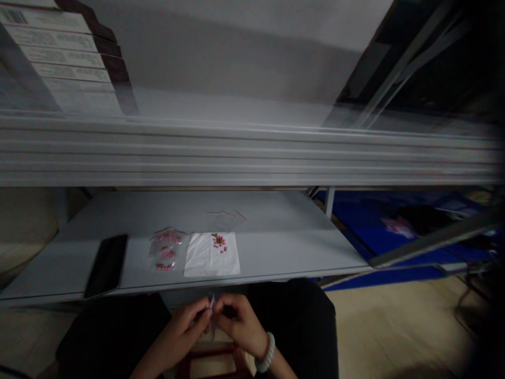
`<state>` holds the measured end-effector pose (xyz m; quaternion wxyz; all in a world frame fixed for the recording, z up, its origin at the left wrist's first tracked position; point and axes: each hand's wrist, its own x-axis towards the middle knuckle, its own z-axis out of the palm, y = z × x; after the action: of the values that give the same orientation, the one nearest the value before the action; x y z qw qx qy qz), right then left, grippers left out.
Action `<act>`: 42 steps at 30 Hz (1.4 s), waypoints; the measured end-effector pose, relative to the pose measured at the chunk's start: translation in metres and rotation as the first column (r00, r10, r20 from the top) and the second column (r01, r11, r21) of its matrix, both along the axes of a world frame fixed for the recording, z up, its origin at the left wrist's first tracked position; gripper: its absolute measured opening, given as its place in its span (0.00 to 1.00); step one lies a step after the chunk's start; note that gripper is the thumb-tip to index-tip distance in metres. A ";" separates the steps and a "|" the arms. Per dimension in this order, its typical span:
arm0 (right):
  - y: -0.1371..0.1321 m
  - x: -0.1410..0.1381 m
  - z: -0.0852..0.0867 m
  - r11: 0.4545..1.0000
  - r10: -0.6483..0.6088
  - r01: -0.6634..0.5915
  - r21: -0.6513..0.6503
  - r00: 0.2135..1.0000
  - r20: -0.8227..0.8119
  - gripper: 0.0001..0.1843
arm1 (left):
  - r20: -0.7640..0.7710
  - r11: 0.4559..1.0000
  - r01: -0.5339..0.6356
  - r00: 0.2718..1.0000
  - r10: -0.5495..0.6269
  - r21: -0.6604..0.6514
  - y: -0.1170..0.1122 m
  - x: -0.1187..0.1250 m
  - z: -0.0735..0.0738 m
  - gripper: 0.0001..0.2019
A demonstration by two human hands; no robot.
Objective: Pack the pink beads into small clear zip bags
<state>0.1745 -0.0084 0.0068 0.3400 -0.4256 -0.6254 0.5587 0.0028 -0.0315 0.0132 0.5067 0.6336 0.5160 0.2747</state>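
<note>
Below the shelf edge, between my knees, my left hand (pixel 192 322) and my right hand (pixel 238 322) meet, fingertips pinched on a small clear plastic bag (pixel 213 318). The bag hangs upright between them; its contents are too dim to make out. A light beaded band circles my right wrist. Beyond my hands a white cloth or tissue (pixel 207 259) lies flat, bearing a small pile of pink and brown pieces (pixel 219 242). Left of it are several clear zip bags (pixel 167 250) with similar pieces inside. Behind the cloth lie flat zip bags (pixel 224 218) with red edges.
A dark tablet or phone (pixel 106 266) lies at the left of the grey shelf (pixel 284 237), slightly past its front edge. A ribbed metal beam (pixel 252 158) crosses above, with stacked boxes (pixel 67 52) upper left. A slanted metal bar (pixel 430 237) is at right, and a red stool (pixel 213 363) below.
</note>
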 end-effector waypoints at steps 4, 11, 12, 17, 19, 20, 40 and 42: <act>-0.002 -0.002 -0.002 0.999 -0.006 0.005 0.038 0.999 0.038 0.08 | -0.063 0.998 0.042 0.997 -0.039 0.040 0.001 0.003 0.000 0.09; -0.001 -0.007 0.006 0.975 -0.143 0.057 0.215 0.902 0.408 0.07 | -0.321 0.971 -0.100 0.932 0.168 0.217 0.000 0.008 -0.007 0.07; -0.001 -0.006 0.008 0.969 -0.177 0.068 0.238 0.864 0.472 0.06 | -0.351 0.967 -0.098 0.919 0.179 0.236 -0.001 0.007 -0.007 0.07; 0.000 -0.005 0.019 0.962 -0.207 0.042 0.271 0.758 0.619 0.05 | -0.248 0.954 -0.071 0.958 0.147 0.290 -0.006 -0.003 -0.003 0.06; 0.001 -0.006 0.023 0.968 -0.178 0.029 0.249 0.781 0.599 0.04 | -0.131 0.938 -0.093 0.981 0.144 0.335 -0.008 -0.005 0.000 0.07; 0.001 -0.007 0.025 0.970 -0.166 0.025 0.242 0.794 0.584 0.04 | -0.087 0.933 -0.097 0.987 0.135 0.347 -0.009 -0.006 0.000 0.15; 0.004 -0.002 0.037 0.980 -0.136 0.045 0.193 0.862 0.489 0.04 | 0.077 0.915 -0.134 0.991 0.112 0.380 -0.001 0.007 -0.024 0.27; 0.005 -0.003 0.038 0.981 -0.125 0.039 0.192 0.881 0.457 0.05 | 0.112 0.925 -0.153 0.986 0.121 0.349 -0.001 0.005 -0.026 0.26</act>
<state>0.1720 -0.0039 0.0453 0.2397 -0.5416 -0.7172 0.3672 0.0083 -0.0323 -0.0131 0.3855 0.6646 0.4778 0.4260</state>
